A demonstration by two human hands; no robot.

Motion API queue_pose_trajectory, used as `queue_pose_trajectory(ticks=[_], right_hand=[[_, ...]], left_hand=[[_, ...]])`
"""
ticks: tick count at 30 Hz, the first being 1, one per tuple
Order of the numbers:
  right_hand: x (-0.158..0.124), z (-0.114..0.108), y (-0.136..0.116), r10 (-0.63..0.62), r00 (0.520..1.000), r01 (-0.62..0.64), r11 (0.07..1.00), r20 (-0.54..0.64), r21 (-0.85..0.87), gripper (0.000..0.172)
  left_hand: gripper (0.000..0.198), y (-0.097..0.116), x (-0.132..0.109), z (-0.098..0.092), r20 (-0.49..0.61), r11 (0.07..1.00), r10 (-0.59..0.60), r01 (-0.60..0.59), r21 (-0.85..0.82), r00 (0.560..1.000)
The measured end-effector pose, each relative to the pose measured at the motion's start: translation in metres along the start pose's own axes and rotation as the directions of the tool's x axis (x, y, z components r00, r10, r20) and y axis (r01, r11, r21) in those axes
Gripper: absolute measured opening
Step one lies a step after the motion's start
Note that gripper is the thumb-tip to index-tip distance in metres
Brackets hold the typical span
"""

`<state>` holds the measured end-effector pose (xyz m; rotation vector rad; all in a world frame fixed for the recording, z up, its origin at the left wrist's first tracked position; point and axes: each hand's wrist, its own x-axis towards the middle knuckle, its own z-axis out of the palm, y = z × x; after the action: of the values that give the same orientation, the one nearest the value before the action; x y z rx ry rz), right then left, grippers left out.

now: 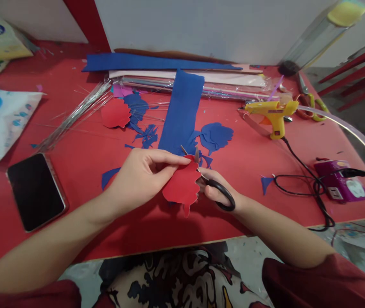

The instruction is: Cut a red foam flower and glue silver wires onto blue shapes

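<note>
My left hand pinches a red paper cutout with a scalloped edge by its upper part, thumb and fingers closed on it. My right hand grips black-handled scissors, their parted blades at the cutout's top right edge. Just beyond my hands a wide blue crepe paper strip lies on the red table. Beside it rests a scalloped blue crepe piece, with small blue scraps around. Farther left, another red cutout overlaps a second blue piece.
A yellow glue gun and a purple power block with black cables lie right. A phone, a tissue pack and thin wires are left. Rolled paper lines the back; a tall clear container stands at back right.
</note>
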<state>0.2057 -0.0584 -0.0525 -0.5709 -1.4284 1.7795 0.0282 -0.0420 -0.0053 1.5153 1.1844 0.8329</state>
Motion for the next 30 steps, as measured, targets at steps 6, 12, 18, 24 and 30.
queue_pose_trajectory(ticks=[6,12,18,24,30], right_hand=[[-0.001,0.001,0.002,0.012,0.999,-0.013,1.0,-0.04,-0.026,0.038],[-0.003,0.0,0.004,0.069,0.996,-0.075,0.99,-0.056,-0.12,0.052],[-0.006,-0.003,0.007,0.107,0.994,-0.108,0.983,-0.012,-0.148,0.06],[-0.008,-0.005,0.01,0.081,0.996,-0.085,0.986,-0.037,-0.141,0.056],[-0.008,-0.003,0.01,0.093,0.991,-0.111,0.974,-0.098,-0.197,0.053]], left_hand=[[0.016,0.001,0.0,0.007,-0.032,0.994,-0.065,0.062,-0.088,0.997],[0.013,-0.003,-0.001,0.011,-0.038,0.968,-0.146,0.135,-0.213,0.989],[0.016,-0.01,-0.003,0.016,-0.01,0.941,-0.166,0.155,-0.3,0.986],[0.015,-0.008,-0.005,0.022,-0.031,0.943,-0.117,0.101,-0.318,0.993],[0.017,-0.012,-0.007,0.028,-0.05,0.924,-0.138,0.111,-0.366,0.989]])
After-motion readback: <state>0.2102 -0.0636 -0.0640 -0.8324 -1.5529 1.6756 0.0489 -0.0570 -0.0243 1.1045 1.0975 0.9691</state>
